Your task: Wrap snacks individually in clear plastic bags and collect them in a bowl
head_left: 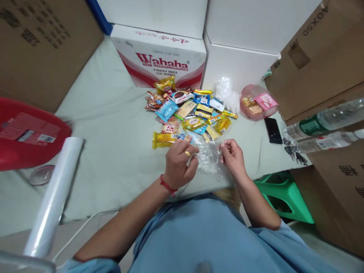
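Note:
My left hand (181,158), with a gold ring and a red cord bracelet, is over the near edge of a pile of wrapped snacks (187,108). Its thumb stands apart from its bent fingers, and nothing shows in its grasp. The fingertips are at the right end of a yellow snack packet (162,140), partly hiding it; whether they touch it I cannot tell. A crumpled clear plastic bag (209,157) lies between my hands. My right hand (233,154) is closed, pinching the bag's right edge between thumb and fingers.
Behind the snacks stands a Wahaha water carton (165,60). Crumpled clear plastic (224,93) and a pink bowl (247,113) with packets are at the back right. Further right are a phone (273,131), keys (295,153) and bottles (327,117). A plastic film roll (55,193) lies left.

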The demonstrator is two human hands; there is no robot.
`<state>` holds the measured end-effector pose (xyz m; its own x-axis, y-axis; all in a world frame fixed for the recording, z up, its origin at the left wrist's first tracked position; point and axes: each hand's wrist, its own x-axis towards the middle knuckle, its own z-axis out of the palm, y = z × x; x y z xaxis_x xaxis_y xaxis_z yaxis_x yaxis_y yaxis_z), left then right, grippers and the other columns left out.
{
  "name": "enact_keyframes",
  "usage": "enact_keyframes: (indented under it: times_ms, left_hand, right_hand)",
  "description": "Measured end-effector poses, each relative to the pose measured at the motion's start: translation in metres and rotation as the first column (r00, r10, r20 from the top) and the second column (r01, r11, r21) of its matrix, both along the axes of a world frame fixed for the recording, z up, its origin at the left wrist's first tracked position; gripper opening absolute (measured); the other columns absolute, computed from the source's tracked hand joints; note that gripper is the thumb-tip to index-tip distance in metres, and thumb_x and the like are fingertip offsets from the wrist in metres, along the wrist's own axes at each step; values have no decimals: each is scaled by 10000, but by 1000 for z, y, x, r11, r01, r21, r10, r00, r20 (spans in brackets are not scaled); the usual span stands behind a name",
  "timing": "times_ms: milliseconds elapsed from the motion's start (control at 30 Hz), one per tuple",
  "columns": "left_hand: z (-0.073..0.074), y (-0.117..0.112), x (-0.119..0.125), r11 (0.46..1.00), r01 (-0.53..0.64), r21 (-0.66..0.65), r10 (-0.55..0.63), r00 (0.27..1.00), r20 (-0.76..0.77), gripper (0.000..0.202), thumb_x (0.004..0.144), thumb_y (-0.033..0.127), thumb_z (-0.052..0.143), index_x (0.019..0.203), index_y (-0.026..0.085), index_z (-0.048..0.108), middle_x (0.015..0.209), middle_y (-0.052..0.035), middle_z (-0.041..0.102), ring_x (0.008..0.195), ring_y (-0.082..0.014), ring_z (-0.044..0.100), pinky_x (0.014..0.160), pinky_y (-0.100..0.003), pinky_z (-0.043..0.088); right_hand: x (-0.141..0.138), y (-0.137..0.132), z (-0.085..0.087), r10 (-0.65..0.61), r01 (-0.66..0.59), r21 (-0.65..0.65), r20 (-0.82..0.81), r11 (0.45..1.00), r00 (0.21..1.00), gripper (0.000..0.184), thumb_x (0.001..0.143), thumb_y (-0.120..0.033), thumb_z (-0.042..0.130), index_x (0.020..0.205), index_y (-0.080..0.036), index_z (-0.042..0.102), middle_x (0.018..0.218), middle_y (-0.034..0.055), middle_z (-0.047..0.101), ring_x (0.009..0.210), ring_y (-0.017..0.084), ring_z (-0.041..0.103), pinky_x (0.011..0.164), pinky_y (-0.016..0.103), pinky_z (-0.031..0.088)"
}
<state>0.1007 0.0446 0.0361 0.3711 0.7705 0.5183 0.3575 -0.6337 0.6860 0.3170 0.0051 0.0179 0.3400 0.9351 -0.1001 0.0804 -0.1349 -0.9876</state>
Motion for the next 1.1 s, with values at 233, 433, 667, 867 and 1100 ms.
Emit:
enact_keyframes:
  times_ms: [233, 433, 667, 867, 1100]
  left_hand:
    - [-15, -3, 56, 752, 48, -657, 115, 973, 202, 364, 845, 551, 674, 916, 206, 582, 936, -47, 657, 917, -202, 635, 877, -367, 521]
    - [-21, 1, 31, 443, 250, -861, 434, 780, 450, 421, 672, 495, 830, 804, 208, 552, 856, 6, 639, 895, -174, 653, 771, -316, 575]
    - [-17, -43, -47, 369, -21, -929, 646, 725, 240, 492, 667, 588, 836, 846, 214, 571, 854, 5, 658, 879, -203, 696, 550, -227, 522]
    - [-41, -92, -95, 348, -395, -850, 429, 873, -231, 551, 854, 758, 537, 755, 219, 587, 605, -6, 603, 551, -185, 570, 531, -316, 477]
    - [-51, -113, -110, 843, -528, 99, 487, 674, -555, 568, 909, 350, 672, 1446, 197, 572, 1431, -229, 574, 1444, -434, 461, 1151, -669, 384]
  right_hand:
    - [-15, -17, 5, 94, -104, 132, 80, 986, 992, 281, 1004, -529, 632, 1023, -266, 535, 789, -43, 694, 435, 85, 487, 415, 225, 390]
    - [-8, -14, -1, -13, 16, 113, -24, 993, 1000, 341, 976, -569, 641, 994, -264, 490, 993, 9, 755, 441, 74, 473, 404, 233, 404]
    - [11, -1, -27, -122, 121, -8, -60, 993, 991, 367, 891, -572, 671, 946, -266, 476, 774, -50, 660, 405, 84, 453, 347, 226, 338]
    - [4, 9, -42, 40, -38, -100, 16, 994, 999, 323, 913, -560, 619, 946, -263, 496, 775, -44, 665, 410, 103, 497, 350, 238, 373]
    - [7, 12, -47, 144, -125, -107, 187, 986, 972, 266, 960, -515, 581, 949, -255, 529, 771, -34, 685, 423, 117, 531, 429, 258, 435]
